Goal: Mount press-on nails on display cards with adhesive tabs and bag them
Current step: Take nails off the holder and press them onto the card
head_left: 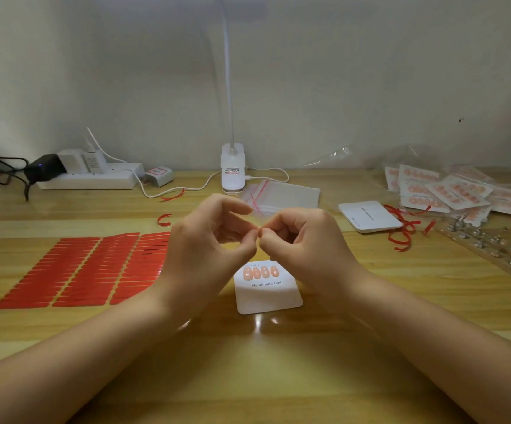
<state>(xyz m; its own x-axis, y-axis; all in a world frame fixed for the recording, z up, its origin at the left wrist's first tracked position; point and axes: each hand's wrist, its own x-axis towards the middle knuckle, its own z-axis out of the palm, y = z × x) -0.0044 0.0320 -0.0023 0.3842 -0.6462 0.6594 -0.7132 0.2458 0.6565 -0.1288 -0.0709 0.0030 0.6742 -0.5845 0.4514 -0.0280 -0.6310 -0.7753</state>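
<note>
Bare wood lies along the table's [278,377] near edge. The red adhesive-tab sheet [82,270] fills the left side, the display card [268,296] sits mid-table, and bagged cards [450,191] crowd the far right corner.

Glossy wooden table [278,377]; matt paper card [268,296]; glossy red tabs [89,270].

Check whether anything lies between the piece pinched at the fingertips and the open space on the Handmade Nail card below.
Nothing visible does. Both the left hand and right hand pinch a small orange piece just above the card, which holds four nails along its top; the rest is bare.
</note>
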